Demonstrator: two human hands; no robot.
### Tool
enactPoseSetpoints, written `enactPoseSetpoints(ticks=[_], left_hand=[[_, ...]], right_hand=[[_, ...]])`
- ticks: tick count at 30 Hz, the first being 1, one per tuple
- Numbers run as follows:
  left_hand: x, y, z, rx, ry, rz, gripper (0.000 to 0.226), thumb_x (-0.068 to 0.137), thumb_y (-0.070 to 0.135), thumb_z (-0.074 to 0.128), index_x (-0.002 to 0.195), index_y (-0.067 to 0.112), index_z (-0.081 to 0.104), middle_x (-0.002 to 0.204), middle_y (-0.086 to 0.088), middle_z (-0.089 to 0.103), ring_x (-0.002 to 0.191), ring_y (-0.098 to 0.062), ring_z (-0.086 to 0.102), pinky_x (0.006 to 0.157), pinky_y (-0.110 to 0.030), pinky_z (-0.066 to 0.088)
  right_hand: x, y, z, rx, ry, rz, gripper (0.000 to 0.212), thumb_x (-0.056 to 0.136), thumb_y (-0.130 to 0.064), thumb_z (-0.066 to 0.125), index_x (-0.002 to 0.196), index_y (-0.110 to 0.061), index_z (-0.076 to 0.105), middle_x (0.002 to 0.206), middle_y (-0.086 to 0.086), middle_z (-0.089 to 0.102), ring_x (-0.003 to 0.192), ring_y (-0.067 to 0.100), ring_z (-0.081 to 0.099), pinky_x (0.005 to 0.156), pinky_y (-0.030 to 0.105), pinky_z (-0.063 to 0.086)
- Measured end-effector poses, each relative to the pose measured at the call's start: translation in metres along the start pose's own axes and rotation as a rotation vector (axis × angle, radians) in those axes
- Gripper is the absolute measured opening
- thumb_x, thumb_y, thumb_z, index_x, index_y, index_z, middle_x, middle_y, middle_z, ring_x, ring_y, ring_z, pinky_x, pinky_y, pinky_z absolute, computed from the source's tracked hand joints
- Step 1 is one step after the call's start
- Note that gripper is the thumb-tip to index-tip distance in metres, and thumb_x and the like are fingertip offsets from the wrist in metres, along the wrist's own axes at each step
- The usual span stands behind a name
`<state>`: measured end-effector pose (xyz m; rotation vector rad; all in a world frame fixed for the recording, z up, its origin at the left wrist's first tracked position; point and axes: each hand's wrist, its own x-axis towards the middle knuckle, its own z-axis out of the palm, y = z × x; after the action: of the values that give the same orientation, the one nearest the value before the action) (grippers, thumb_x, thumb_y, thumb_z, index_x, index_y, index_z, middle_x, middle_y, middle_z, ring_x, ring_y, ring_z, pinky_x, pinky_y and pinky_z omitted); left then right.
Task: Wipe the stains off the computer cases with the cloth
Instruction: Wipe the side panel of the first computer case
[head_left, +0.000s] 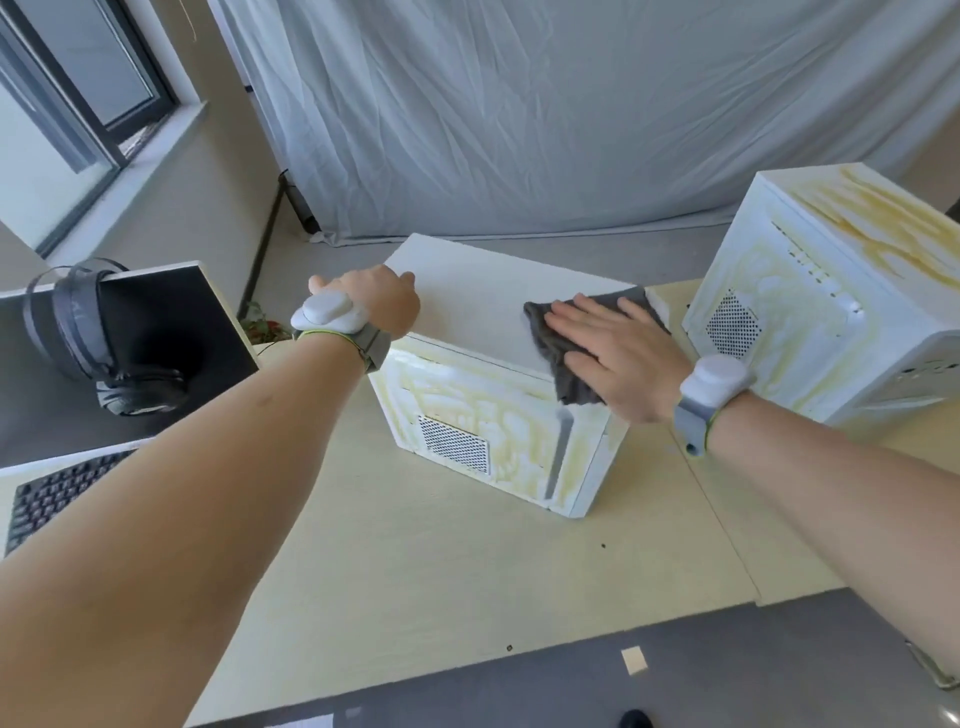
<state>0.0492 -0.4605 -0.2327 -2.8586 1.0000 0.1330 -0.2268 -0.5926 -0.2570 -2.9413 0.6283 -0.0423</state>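
hands: right (608, 358) flat on grey cloth (558, 358) | left (376, 304) grips yellow-stained case (483, 415)

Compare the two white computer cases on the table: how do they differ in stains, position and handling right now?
The near case has a clean-looking top, with faint yellow smears on its front; the far case carries darker yellow streaks across its top. The near case sits mid-table; the far case stands at the right edge of view. The left hand grips the near case while the right hand presses the grey cloth on it; the far case is untouched. Both are white with mesh vents.
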Motion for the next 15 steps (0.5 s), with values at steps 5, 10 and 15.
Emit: enactPoseSetpoints(ticks=[5,10,15], left_hand=[[-0.045,0.015,0.006,-0.036,-0.042,-0.091,0.024,0.066,0.020,0.037,0.082,0.021,0.055,0.090,-0.001,0.061,0.088,-0.029,0.057,0.085,-0.047,0.030],[-0.076,0.039,-0.004,-0.135,0.006,-0.128,0.013,0.090,0.018,0.046,0.088,0.009,0.057,0.093,-0.009,0.059,0.100,-0.034,0.065,0.083,-0.038,0.049],[-0.112,0.056,-0.005,-0.057,-0.007,-0.140,0.018,0.094,0.016,0.045,0.078,0.011,0.051,0.087,-0.006,0.059,0.086,-0.031,0.060,0.074,-0.033,0.044]], right_hand=[[0.033,0.066,-0.010,-0.082,-0.079,-0.141,0.068,0.097,-0.055,0.007,0.161,-0.031,0.014,0.168,-0.014,0.008,0.155,0.009,0.002,0.124,0.043,0.006],[0.049,0.086,-0.016,-0.159,-0.088,-0.134,0.055,0.109,-0.040,0.023,0.162,-0.031,0.009,0.168,-0.015,0.002,0.155,0.008,0.000,0.124,0.039,0.005],[0.050,0.096,-0.022,-0.178,-0.155,-0.149,0.056,0.109,-0.039,0.019,0.162,-0.030,0.003,0.169,-0.013,-0.004,0.155,0.009,-0.004,0.124,0.042,0.003]])
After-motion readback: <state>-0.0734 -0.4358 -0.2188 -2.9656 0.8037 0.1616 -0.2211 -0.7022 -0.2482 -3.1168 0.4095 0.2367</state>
